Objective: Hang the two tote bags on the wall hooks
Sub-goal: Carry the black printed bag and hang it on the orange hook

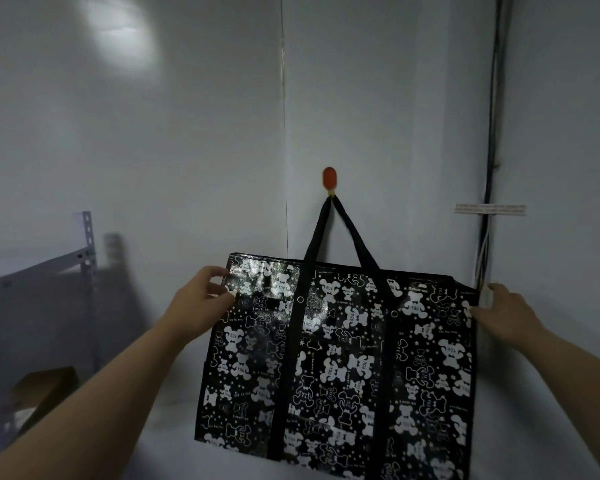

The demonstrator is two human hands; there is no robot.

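Note:
A black tote bag (340,362) printed with white bears hangs on the white wall by its black strap (329,230), which loops over an orange wall hook (329,180). My left hand (205,299) pinches the bag's upper left corner between thumb and fingers. My right hand (503,313) holds the bag's upper right edge. Only one bag and one hook are in view.
A grey metal shelf frame (39,292) stands at the left with a brown cardboard box (45,393) on a lower level. Dark cables (490,168) run down the wall at the right, beside a taped label (489,208).

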